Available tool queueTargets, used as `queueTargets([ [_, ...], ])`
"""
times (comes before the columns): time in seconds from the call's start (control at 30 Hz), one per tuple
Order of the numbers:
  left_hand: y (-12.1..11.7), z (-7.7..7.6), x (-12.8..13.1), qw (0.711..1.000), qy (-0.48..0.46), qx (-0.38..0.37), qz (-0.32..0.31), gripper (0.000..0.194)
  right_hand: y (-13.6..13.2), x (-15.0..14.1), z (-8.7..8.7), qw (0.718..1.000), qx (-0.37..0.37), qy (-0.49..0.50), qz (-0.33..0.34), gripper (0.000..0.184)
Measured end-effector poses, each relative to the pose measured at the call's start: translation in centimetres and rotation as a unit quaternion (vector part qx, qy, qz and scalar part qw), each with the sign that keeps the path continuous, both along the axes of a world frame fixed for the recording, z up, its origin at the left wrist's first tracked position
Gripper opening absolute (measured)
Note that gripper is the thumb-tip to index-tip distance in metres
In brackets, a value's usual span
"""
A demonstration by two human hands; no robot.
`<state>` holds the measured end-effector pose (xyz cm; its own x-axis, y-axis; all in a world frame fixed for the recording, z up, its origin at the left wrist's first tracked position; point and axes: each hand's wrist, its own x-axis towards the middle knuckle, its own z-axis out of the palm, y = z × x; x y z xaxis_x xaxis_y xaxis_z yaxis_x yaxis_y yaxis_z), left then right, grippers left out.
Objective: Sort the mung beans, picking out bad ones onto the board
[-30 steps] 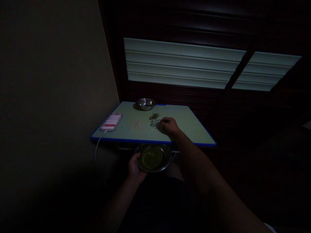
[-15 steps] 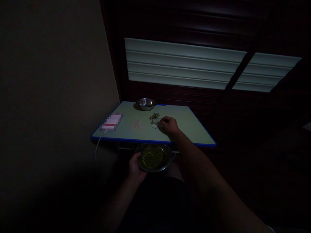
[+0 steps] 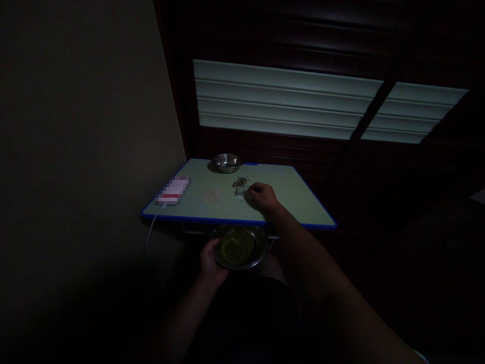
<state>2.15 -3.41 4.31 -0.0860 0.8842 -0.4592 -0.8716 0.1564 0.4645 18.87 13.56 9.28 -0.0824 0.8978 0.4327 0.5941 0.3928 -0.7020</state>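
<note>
My left hand (image 3: pixel 212 263) grips the left rim of a metal bowl (image 3: pixel 261 250), thumb over the edge. The bowl is held just below the table's near edge and contains small green beans (image 3: pixel 237 246) that look like mung beans. Over the table, my right hand (image 3: pixel 264 195) is closed in a pinch on a small clear flat piece (image 3: pixel 243 190); its exact kind is too dim to tell. The clear piece is at the near side of a scattered pile of small beans (image 3: pixel 240 181) on the tabletop.
A second metal bowl (image 3: pixel 228 163) stands at the back of the pale table (image 3: pixel 288 194) with a blue edge. A phone (image 3: pixel 173 190) with a white cable (image 3: pixel 150 230) lies at the left. A faint pale patch (image 3: pixel 212 197) marks the tabletop. Behind is a slatted dark panel (image 3: pixel 265 144).
My right hand and the clear piece stay almost in place by the pile, with only a tiny shift. The bowl in my left hand has hardly moved.
</note>
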Motion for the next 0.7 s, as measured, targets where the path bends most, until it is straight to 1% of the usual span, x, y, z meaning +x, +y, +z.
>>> queueTargets([
  [0.17,0.02,-0.13,-0.01,1.000,-0.002,-0.013,0.005,0.019,-0.10,-0.01,0.15,1.000,-0.004,0.009,-0.004,0.013],
  [0.27,-0.03,-0.11,-0.04,1.000,-0.007,-0.007,0.004,0.022,0.03,0.00,0.07,1.000,-0.008,0.028,-0.002,0.014],
  [0.4,-0.07,-0.24,-0.07,1.000,-0.004,0.000,0.002,0.026,0.31,0.04,-0.27,0.999,-0.005,0.035,0.018,0.014],
  [0.53,0.02,-0.47,-0.07,1.000,-0.010,0.009,0.000,0.029,0.29,0.05,-0.36,0.999,-0.001,0.033,0.027,0.014],
  [0.7,0.11,-0.57,-0.06,1.000,-0.013,0.000,0.001,0.027,0.15,0.00,-0.19,1.000,-0.009,0.006,0.017,0.014],
])
